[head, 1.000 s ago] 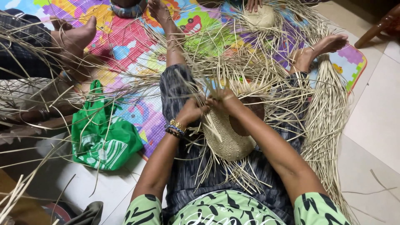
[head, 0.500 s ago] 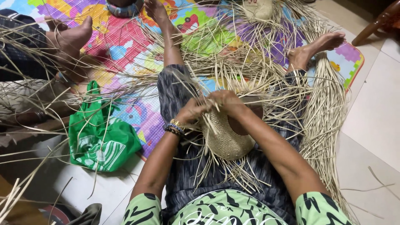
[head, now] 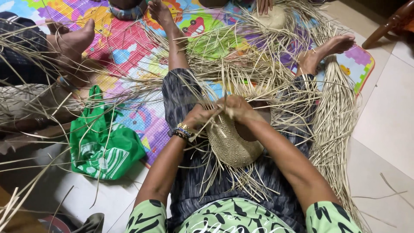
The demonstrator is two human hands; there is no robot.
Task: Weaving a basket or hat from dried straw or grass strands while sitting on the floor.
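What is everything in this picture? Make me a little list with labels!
left hand: left hand pinches pale straw strands at the edge of the woven piece
right hand: right hand grips strands beside it, on the same edge
woven piece: round, tan woven straw piece resting in the lap, loose ends sticking out all round
wrist: beaded bracelets on the left wrist
loose straw: long bundle of straw lying by the right leg
bag: crumpled green bag on the floor to the left
mat: colourful play mat under the legs
other people: another person's foot at upper left
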